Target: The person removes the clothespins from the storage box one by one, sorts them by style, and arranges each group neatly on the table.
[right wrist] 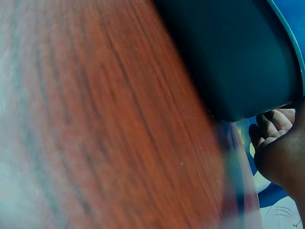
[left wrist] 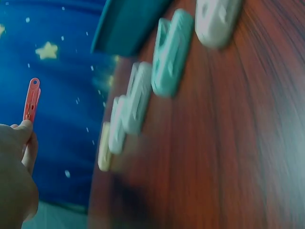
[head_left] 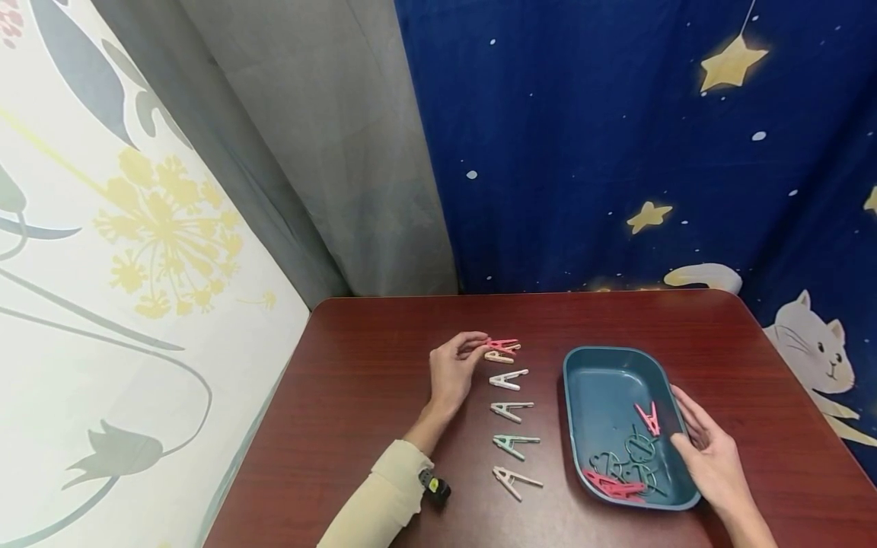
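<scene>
Between thumb and fingers, my left hand (head_left: pixel 452 373) pinches a pink clothespin (head_left: pixel 503 345). In the head view the pink clothespin overlaps a yellowish clothespin (head_left: pixel 499 357) at the top of a column; the left wrist view shows it raised above the table. Below come a white clothespin (head_left: pixel 508 380), a pale green one (head_left: pixel 511 411), a mint green one (head_left: pixel 515 445) and a beige one (head_left: pixel 515 482). My right hand (head_left: pixel 712 449) grips the right rim of a blue plastic tray (head_left: pixel 620 373), thumb over the edge and fingers outside.
Inside the tray lie several pink clothespins (head_left: pixel 615 487), a separate pink one (head_left: pixel 647 418) and some dark green ring-shaped pieces (head_left: pixel 640 447). The reddish-brown table (head_left: pixel 356 380) backs onto a grey curtain (head_left: pixel 329 152) and a blue star-patterned curtain (head_left: pixel 582 152).
</scene>
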`<state>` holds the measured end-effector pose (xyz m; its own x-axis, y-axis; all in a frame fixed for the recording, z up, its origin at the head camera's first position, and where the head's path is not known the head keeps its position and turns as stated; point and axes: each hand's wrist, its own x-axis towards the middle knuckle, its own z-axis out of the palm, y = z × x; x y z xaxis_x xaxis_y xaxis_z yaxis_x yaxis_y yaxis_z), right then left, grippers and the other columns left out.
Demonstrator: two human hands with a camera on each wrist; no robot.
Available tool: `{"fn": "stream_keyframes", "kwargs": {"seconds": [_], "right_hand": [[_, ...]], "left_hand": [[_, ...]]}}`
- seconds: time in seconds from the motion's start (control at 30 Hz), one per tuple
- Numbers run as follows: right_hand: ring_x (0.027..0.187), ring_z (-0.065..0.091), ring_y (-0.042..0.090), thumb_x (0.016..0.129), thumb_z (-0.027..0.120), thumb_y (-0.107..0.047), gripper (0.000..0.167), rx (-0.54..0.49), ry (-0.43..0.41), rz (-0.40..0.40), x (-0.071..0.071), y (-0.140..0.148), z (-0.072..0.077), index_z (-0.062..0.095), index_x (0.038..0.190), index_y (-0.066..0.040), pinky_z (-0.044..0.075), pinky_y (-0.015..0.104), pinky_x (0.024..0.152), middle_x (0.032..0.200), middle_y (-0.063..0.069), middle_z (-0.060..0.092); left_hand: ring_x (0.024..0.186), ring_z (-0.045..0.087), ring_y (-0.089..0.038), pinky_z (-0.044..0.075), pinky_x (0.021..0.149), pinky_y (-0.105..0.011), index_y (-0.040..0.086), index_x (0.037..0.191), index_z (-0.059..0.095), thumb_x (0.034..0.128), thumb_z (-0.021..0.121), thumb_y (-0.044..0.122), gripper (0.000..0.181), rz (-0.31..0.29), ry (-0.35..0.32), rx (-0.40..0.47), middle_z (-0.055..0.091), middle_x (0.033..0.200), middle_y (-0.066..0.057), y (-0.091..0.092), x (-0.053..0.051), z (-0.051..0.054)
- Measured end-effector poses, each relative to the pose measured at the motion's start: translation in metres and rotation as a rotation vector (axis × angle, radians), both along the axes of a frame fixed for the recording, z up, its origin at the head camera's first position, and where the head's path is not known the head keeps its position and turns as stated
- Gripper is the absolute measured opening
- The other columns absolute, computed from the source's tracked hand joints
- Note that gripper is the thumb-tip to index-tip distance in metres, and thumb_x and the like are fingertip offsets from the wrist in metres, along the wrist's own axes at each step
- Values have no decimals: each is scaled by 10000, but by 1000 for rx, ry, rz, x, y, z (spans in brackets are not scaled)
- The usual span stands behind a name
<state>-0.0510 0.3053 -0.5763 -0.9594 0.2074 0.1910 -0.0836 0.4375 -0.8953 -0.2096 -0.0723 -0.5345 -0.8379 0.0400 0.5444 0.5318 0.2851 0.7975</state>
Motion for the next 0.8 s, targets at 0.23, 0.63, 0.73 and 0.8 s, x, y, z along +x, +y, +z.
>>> {"fn": "stream_keyframes", "kwargs": {"seconds": [0.23,0.63,0.73,0.8], "right_hand": [[1230,484,-206,1022,605,52,656,-6,5,0,0,0,0,409,1634,-77,413,9,907,1591,63,492],[1234,482,-206,1018,605,56,661,-8,13,0,0,0,-1,412,1635,-84,413,11,907,1588,16,497],[1235,486,-204,1013,606,68,666,-11,21,4,0,0,-1,415,1633,-83,413,11,909,1582,-10,504],[1235,484,-205,1011,606,68,669,-12,23,3,0,0,0,414,1634,-86,411,9,909,1580,-32,504]], "left_hand": [[870,797,-185,624,756,-246,-13,1059,794,876,858,9,195,27,-83,-35,812,982,-67,-34,-4,-21],[856,797,-205,622,736,-236,-45,1070,782,860,873,0,233,47,-230,-103,809,938,-69,-59,-2,-41],[855,797,-198,621,731,-233,-40,1071,781,862,872,5,232,43,-259,-128,809,926,-63,-62,0,-44],[857,796,-193,621,731,-233,-31,1072,782,863,872,6,230,44,-274,-142,810,928,-60,-64,1,-46]]}}
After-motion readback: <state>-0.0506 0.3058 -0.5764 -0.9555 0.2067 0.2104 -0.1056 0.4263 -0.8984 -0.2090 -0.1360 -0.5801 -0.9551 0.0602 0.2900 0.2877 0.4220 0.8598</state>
